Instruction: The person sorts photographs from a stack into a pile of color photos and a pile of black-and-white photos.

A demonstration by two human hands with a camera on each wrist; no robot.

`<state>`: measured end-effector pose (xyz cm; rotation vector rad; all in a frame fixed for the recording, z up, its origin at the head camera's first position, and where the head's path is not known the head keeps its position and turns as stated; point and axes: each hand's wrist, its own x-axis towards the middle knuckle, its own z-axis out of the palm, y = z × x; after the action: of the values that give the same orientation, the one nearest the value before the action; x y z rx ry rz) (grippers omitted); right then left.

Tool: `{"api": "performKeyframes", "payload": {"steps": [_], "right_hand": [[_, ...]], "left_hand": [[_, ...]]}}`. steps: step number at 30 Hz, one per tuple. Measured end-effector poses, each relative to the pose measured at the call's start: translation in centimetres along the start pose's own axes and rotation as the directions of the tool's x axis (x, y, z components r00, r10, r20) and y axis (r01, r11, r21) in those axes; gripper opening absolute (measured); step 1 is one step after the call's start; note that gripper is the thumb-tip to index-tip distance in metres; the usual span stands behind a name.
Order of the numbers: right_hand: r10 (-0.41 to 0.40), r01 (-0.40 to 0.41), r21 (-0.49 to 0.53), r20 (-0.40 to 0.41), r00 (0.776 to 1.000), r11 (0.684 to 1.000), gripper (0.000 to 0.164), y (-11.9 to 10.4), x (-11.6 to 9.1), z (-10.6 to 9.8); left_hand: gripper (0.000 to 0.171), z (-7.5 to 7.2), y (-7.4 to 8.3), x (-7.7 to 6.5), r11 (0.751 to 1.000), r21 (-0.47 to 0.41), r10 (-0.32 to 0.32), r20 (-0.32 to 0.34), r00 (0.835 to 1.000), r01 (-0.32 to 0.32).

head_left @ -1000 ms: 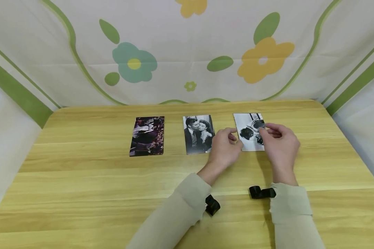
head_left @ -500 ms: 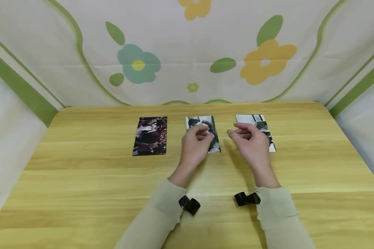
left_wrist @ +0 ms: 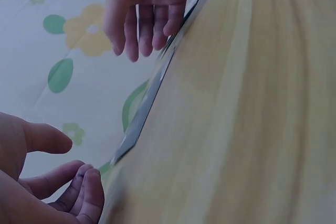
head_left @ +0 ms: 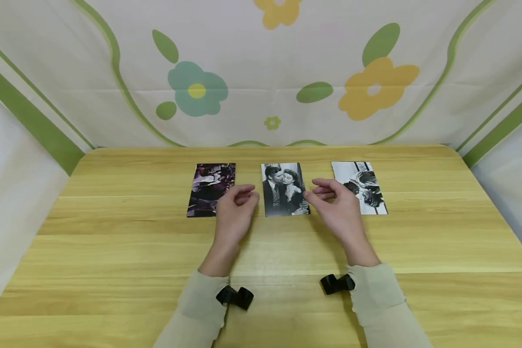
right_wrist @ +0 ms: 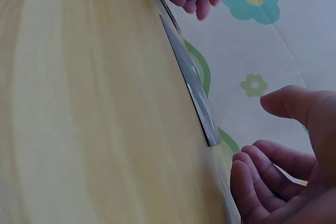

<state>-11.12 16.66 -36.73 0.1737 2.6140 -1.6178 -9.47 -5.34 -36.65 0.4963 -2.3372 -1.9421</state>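
Three photo cards lie in a row on the wooden table. The left one is a dark purple photo point(head_left: 204, 193), the middle a black-and-white photo of a couple point(head_left: 282, 193), the right a black-and-white photo turned sideways point(head_left: 371, 193). My left hand point(head_left: 235, 212) hovers over the right edge of the purple photo, hiding its lower corner. The right hand point(head_left: 341, 212) hangs between the middle and right photos, covering part of the latter. In both wrist views, the fingers of the left hand point(left_wrist: 31, 200) and right hand point(right_wrist: 283, 198) are loosely bent, with nothing between thumb and fingers.
The wooden table point(head_left: 135, 270) runs back to a white cloth point(head_left: 252, 63) printed with flowers and leaves. Black wrist devices point(head_left: 236, 297) sit at both sleeve cuffs.
Both hands have moved left: the left hand from between the middle and right photos to the purple one, the right hand off the right photo's far side. The middle photo is uncovered.
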Motion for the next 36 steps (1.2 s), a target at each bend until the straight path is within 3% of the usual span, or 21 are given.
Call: {"api": "performKeyframes", "payload": {"steps": [6, 17, 20, 26, 36], "right_hand": [[0.022, -0.022, -0.008, 0.004, 1.000, 1.000, 0.048, 0.4, 0.0, 0.0], [0.024, -0.020, -0.068, 0.047, 0.999, 0.997, 0.052, 0.4, 0.2, 0.3], [0.003, 0.004, -0.128, 0.053, 0.999, 0.992, 0.055, 0.4, 0.3, 0.6], [-0.032, 0.044, -0.213, 0.058, 0.998, 0.976, 0.059, 0.4, 0.3, 1.1], [-0.048, 0.061, -0.249, 0.059, 0.997, 0.967, 0.057, 0.3, 0.3, 1.5]], "left_hand": [[0.026, -0.6, -0.3, -0.1, 1.000, -0.001, -0.008, 0.011, 1.000, 0.008], [0.038, 0.8, -0.5, -0.2, 0.996, 0.083, 0.028, 0.099, 0.995, -0.037], [0.049, 0.9, -0.5, -0.1, 0.985, 0.160, 0.045, 0.140, 0.989, -0.067], [0.074, 1.0, -0.4, 0.0, 0.950, 0.304, -0.001, 0.242, 0.970, -0.074], [0.079, 1.1, -0.4, -0.3, 0.930, 0.351, 0.011, 0.272, 0.962, -0.110]]}}
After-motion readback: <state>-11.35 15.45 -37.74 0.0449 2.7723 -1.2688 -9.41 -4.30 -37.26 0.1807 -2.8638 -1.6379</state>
